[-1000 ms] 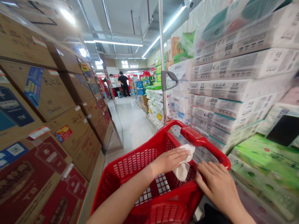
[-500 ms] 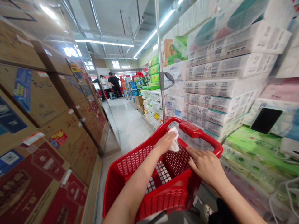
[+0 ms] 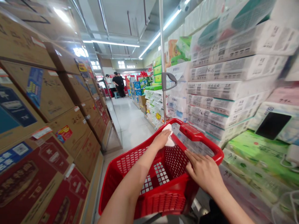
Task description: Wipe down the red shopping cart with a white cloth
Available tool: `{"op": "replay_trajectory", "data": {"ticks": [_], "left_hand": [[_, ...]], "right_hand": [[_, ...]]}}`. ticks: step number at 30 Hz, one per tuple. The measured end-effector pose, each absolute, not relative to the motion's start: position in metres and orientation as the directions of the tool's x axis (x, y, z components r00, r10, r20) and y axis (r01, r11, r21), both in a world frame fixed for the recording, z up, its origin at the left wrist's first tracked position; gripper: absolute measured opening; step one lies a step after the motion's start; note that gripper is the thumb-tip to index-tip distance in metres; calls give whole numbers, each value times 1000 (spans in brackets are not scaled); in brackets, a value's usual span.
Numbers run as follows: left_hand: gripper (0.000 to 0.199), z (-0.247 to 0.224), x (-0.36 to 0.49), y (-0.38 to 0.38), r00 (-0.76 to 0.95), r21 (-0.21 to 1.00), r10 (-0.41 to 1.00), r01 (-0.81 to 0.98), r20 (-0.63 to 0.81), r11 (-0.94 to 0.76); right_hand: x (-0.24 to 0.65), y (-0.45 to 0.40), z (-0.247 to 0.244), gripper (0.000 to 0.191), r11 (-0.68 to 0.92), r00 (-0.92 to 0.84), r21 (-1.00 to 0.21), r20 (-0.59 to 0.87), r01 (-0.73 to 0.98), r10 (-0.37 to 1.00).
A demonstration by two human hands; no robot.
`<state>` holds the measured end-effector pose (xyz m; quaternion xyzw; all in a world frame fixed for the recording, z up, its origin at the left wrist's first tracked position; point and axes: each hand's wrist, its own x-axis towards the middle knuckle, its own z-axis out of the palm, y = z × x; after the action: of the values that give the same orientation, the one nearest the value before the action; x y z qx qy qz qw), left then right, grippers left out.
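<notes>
The left grip holds white cloth against the red basket.

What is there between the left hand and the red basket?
A white cloth lies between the left hand and the red basket, as the head view shows.

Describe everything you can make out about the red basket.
The red basket looks like glossy plastic, with grid-like openings in its walls and floor and a solid rim. Its open top faces up toward the camera. A looped red handle with a thicker grip section rises at the far right. The left hand holds a white cloth at the far rim; the right hand rests on the right rim. What supports the basket is mostly hidden.
</notes>
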<state>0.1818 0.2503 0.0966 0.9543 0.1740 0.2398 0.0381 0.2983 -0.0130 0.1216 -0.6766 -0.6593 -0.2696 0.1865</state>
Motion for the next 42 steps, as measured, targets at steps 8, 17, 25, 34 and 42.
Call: {"op": "replay_trajectory", "data": {"ticks": [8,17,25,34,42], "left_hand": [[59,88,170,189,892,84,-55,-104,449,-991],[48,102,183,210,851,147,264,221,455,-964],[61,95,169,211,870,199,156,68,468,-978],[52,101,174,167,893,222,27,-82,450,-972],[27,117,149,124,947,333,-8,-121,321,-935]], "right_hand": [[297,-11,120,39,-51,-34,119,621,992,783],[298,-1,120,39,-50,-35,117,630,992,776],[294,-4,118,38,-55,-34,124,625,991,780],[290,-3,127,19,-137,-28,202,650,970,760],[294,0,126,23,-153,-2,163,691,975,723]]}}
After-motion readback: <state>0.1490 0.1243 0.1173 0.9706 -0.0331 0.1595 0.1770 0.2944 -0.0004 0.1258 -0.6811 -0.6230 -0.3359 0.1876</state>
